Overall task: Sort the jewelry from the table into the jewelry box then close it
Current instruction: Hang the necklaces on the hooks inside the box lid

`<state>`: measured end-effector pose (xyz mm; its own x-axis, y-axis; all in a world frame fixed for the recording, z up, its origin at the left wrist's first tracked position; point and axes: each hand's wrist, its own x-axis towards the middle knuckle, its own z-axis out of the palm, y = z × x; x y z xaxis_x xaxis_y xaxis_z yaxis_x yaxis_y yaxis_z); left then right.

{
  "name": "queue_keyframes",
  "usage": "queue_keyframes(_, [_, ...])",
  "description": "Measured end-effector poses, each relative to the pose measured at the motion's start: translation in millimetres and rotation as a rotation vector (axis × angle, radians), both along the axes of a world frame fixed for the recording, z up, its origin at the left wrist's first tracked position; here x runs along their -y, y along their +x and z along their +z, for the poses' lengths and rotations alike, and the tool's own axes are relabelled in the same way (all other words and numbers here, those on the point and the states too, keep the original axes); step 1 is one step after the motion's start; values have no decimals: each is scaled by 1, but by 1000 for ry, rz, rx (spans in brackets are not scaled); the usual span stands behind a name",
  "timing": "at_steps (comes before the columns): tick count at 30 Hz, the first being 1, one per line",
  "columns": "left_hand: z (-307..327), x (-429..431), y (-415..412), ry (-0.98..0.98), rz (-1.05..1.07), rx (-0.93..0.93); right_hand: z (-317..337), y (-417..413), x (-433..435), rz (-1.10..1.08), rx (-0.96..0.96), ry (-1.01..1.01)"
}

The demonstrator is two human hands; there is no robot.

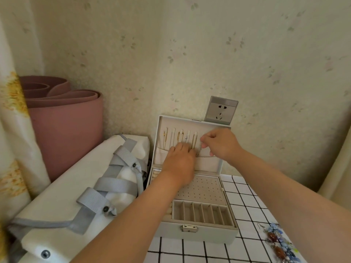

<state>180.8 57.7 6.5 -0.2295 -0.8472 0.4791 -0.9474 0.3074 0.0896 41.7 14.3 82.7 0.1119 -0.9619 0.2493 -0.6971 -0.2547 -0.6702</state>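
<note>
A pale grey jewelry box [197, 233] stands open on the checked table, its lid [190, 122] upright against the wall. Several gold necklaces [193, 141] hang on the hooks inside the lid. My left hand [180, 160] lies over the lid's lower pocket, its fingers reaching up to the chains. My right hand [220, 143] pinches a thin chain [199, 149] at the right end of the row. Beaded blue and brown earrings [279, 242] lie on the table at the lower right. The box tray shows a dotted earring panel [203, 188] and slotted compartments [201, 214].
A white bag with grey straps [91, 186] lies just left of the box. A rolled pink mat [64, 128] stands behind it beside a curtain [13, 111]. A wall socket [221, 112] sits just above the lid. The white checked tablecloth [245, 202] extends to the right.
</note>
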Motion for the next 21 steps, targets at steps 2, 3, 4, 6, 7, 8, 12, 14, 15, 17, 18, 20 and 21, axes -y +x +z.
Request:
queue_keyframes(2, [0, 1, 0, -1, 12, -3, -11, -1, 2, 33, -87, -17])
queue_keyframes(3, [0, 1, 0, 6, 12, -5, -17, -2, 3, 47, -127, -22])
queue_keyframes(4, [-1, 2, 0, 16, 8, -8, -23, -4, 3, 60, -167, -25])
queue_keyframes(6, [-2, 2, 2, 28, -6, -22, -33, -5, 3, 82, -245, -27])
queue_keyframes(7, [-2, 2, 2, 32, -11, -38, -37, -5, 3, 86, -271, -28])
queue_keyframes(8, [-2, 2, 2, 44, -11, -59, -41, -6, 4, 86, -280, -31])
queue_keyframes(12, [0, 4, 5, 131, -10, -81, -48, -6, 4, 78, -319, -98])
queue_keyframes(14, [1, 4, 6, 144, -19, -87, -49, -6, 2, 81, -340, -145])
queue_keyframes(15, [1, 4, 6, 139, -20, -88, -49, -5, 1, 84, -357, -154])
queue_keyframes(17, [3, 5, 5, 127, -17, -91, -50, -5, -1, 101, -419, -150])
queue_keyframes(18, [4, 5, 5, 123, -16, -90, -51, -5, -3, 112, -452, -142])
queue_keyframes(20, [4, 5, 5, 113, -16, -87, -51, -5, -6, 130, -481, -108])
queue_keyframes(21, [4, 5, 6, 104, -18, -89, -51, -5, -7, 139, -493, -89])
